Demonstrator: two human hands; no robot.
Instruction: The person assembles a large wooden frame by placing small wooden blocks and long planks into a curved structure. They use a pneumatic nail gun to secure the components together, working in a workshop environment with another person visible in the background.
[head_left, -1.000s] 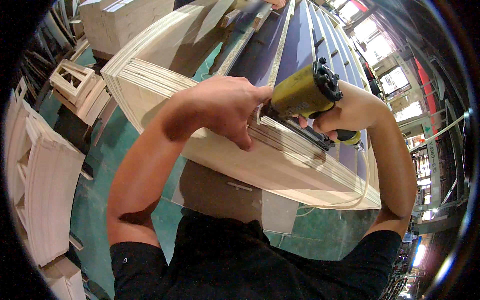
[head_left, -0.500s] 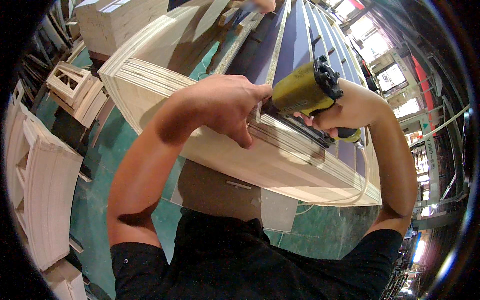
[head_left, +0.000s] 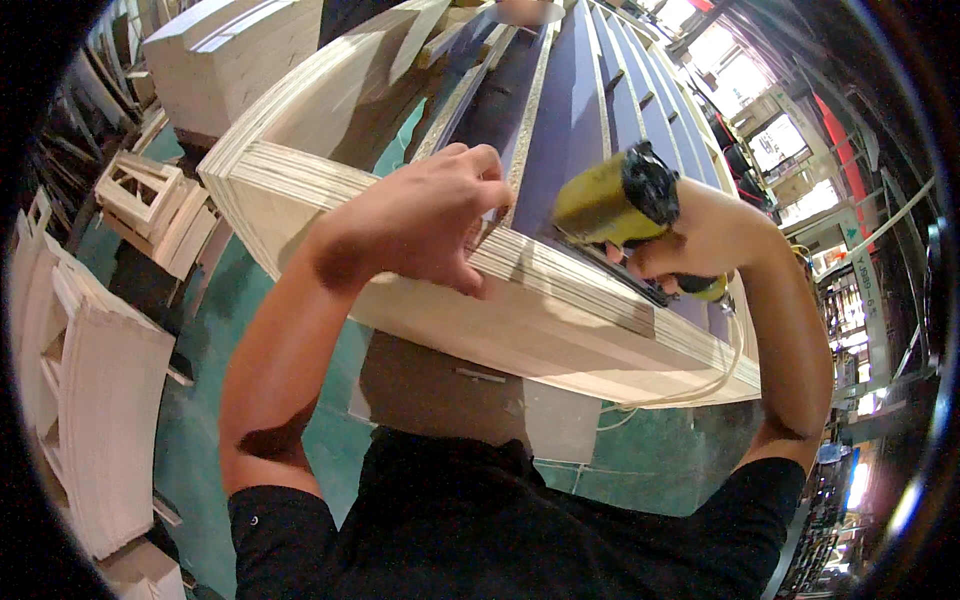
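A large plywood frame with a layered edge lies in front of me, with long dark-blue boards and pale strips running away across it. My left hand is closed over its near edge, thumb on the front face and fingers curled behind, beside the end of a chipboard strip. In my right hand is a yellow-and-black air nail gun, held over the blue boards just inside the same edge. The gun's nose is partly hidden and blurred. A pale air hose trails from its handle.
A person's hand shows at the far end of the frame. To the left are a stack of wooden pieces, curved pale panels and a wooden block pile. A brown board lies on the green floor below.
My right hand has moved the nail gun away from my left hand, slightly to the right and down. My left hand has shifted slightly left, still at the frame's edge.
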